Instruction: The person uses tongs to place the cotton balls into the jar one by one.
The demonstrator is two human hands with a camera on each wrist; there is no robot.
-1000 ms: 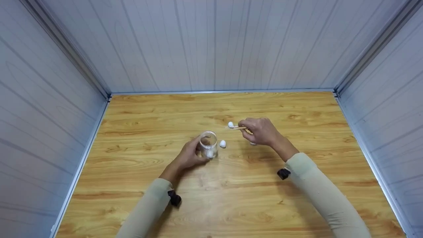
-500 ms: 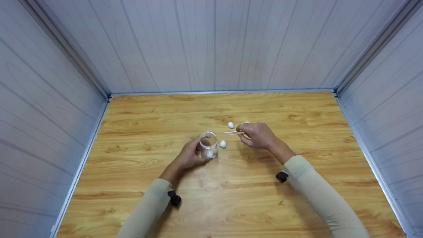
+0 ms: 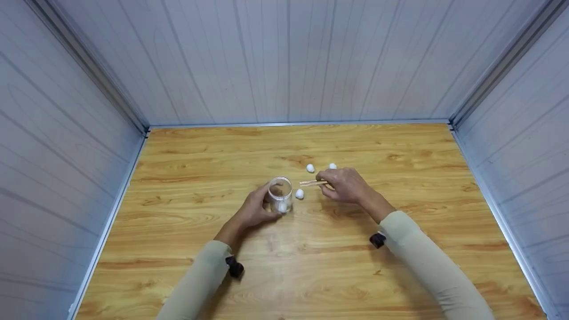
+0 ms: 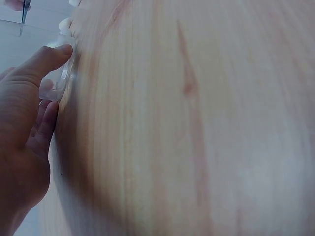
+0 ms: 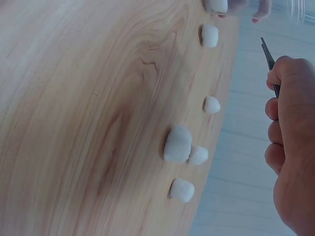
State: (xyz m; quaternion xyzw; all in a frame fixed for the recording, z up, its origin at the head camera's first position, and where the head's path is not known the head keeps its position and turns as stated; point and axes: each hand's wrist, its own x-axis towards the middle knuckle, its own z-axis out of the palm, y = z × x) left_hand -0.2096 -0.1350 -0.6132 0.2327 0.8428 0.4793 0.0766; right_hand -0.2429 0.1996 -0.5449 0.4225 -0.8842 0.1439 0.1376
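Observation:
My left hand (image 3: 255, 208) grips a clear jar (image 3: 280, 189) around its side; it stands on the table with something white at the bottom. In the left wrist view, the thumb lies along the jar's wall. My right hand (image 3: 349, 186) pinches tweezers (image 3: 314, 183), which point left above the table. Nothing sits between their tips in the right wrist view. A white cotton ball (image 3: 299, 194) lies just right of the jar, slightly nearer the viewer than the tips. Another cotton ball (image 3: 310, 168) is behind the tweezers, and a third cotton ball (image 3: 332, 166) shows beyond my knuckles.
Several white cotton balls, such as the large one (image 5: 177, 143) and a smaller one (image 5: 182, 190), are spread over the wood-patterned table (image 3: 284, 266) in the right wrist view. Pale panel walls (image 3: 284, 62) enclose the table at the back and both sides.
My right hand has drawn the tweezers from beside the back cotton ball toward the ball near the jar. The cotton ball beyond my knuckles has come into view. My left hand stays still.

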